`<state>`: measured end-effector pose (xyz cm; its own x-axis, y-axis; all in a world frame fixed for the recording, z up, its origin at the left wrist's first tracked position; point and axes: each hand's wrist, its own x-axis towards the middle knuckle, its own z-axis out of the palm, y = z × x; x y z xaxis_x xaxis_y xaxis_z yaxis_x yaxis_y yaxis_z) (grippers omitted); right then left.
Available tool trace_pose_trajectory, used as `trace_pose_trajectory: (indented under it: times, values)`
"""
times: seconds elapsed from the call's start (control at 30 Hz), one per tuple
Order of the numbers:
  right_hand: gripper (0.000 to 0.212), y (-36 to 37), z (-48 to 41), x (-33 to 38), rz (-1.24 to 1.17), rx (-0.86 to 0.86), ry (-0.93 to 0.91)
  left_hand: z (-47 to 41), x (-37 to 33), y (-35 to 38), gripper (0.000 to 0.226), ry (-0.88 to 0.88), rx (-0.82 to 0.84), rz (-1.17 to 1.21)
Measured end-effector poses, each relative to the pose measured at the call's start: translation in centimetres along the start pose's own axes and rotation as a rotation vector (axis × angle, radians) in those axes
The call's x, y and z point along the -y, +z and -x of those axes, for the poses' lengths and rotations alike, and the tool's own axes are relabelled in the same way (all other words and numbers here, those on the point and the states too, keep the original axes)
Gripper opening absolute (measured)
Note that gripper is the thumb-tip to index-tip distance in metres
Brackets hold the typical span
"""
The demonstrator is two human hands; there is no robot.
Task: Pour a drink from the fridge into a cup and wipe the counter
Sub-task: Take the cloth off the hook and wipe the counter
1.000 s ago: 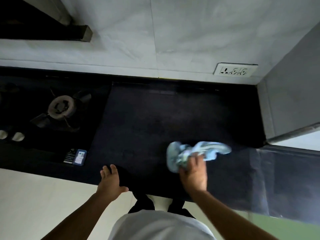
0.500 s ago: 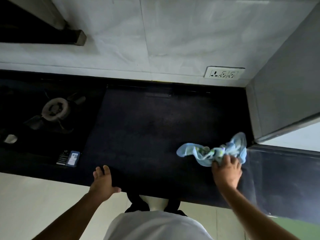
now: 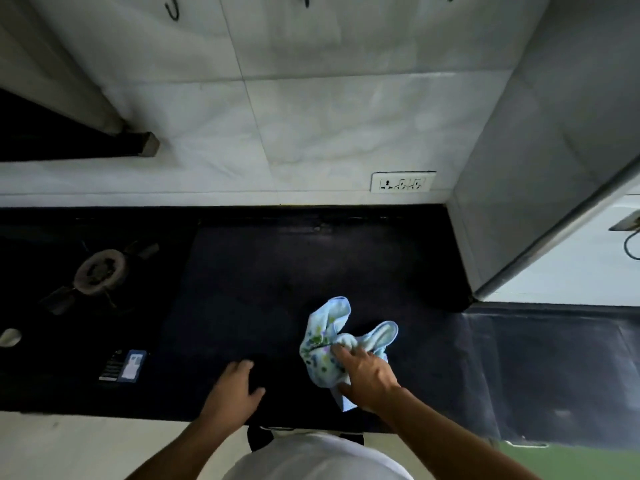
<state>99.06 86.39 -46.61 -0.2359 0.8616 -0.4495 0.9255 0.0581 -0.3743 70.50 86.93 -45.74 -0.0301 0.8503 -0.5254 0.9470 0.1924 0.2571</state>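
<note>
A light blue patterned cloth (image 3: 330, 332) lies bunched on the black counter (image 3: 277, 282), near its front edge and right of centre. My right hand (image 3: 367, 379) presses down on the cloth and grips it, fingers spread over its near part. My left hand (image 3: 232, 393) rests flat on the counter's front edge, fingers apart, holding nothing, a short way left of the cloth. No cup or drink is in view.
A gas stove with a burner (image 3: 98, 270) occupies the counter's left part, with a knob (image 3: 10, 336) and a label sticker (image 3: 124, 365). A wall socket (image 3: 401, 181) sits above the counter's back edge. A grey wall corner (image 3: 512, 209) bounds the right side.
My right hand has dragged the cloth from the right side back toward the centre of the counter. The view has tilted upward, showing more wall. My left hand stays on the front edge.
</note>
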Motion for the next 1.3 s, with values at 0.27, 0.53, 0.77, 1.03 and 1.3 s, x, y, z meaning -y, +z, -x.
trace_pose_trajectory:
  times: [0.27, 0.53, 0.77, 1.03, 1.3]
  values:
    - [0.034, -1.6, 0.4, 1.6, 0.096, 0.023, -0.032, -0.1, -11.9, 2.2, 0.057, 0.455, 0.081, -0.126]
    - [0.02, -4.7, 2.1, 0.3, -0.354, -0.439, -0.093, 0.7, -12.9, -4.3, 0.018, 0.546, -0.106, 0.387]
    - [0.019, -14.1, 5.0, 4.1, -0.939, -0.341, -0.158, 2.4, -15.0, -10.1, 0.018, 0.614, 0.106, 0.593]
    - [0.026, -19.2, 5.7, 4.6, -1.012, -0.219, -0.324, 3.8, -15.5, -15.5, 0.011, 0.559, 0.248, 0.923]
    - [0.033, -20.2, 5.7, 3.5, -0.644, 0.115, -0.176, 6.2, -15.2, -22.9, 0.007, 0.653, 0.001, 0.575]
